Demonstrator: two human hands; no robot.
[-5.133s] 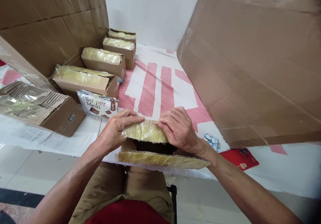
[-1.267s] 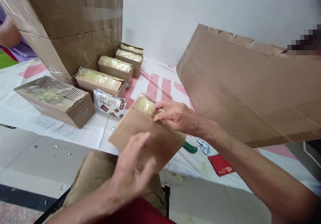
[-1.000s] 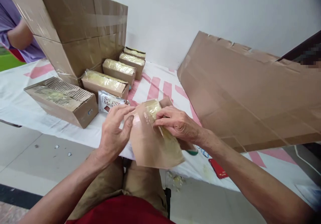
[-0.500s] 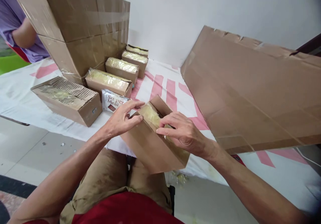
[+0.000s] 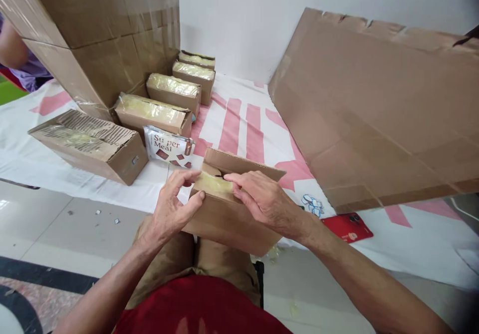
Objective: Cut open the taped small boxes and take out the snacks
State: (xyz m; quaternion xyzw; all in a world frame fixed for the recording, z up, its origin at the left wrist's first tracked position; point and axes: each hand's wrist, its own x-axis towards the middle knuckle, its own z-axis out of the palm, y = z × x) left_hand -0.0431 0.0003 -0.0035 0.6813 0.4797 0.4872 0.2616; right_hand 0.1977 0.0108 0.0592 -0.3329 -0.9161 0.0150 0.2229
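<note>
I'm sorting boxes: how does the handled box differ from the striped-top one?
The handled box has a flap raised; the striped-top box looks closed. The striped-top box shows a small label on its end; the handled box shows none here. Both are brown cardboard.

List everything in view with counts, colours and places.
Handled box: one, brown, front centre
Other small boxes: five, brown, left
Super Meal packet: one, mostly white, near boxes
Cartons: several, brown, stacked far left
Cardboard panel: one, brown, right
Phone: one, red, right
Small pieces: several, bluish, near phone
Tablecloth: one, white and pink, underneath
Wall: one, white, behind
Floor scraps: several, pale, lower left
Co-worker: one, purple clothing, left edge
Trousers: one, tan, bottom
Shirt: one, red, bottom
Left hand: one, bare, touching box
Right hand: one, bare, touching box
</note>
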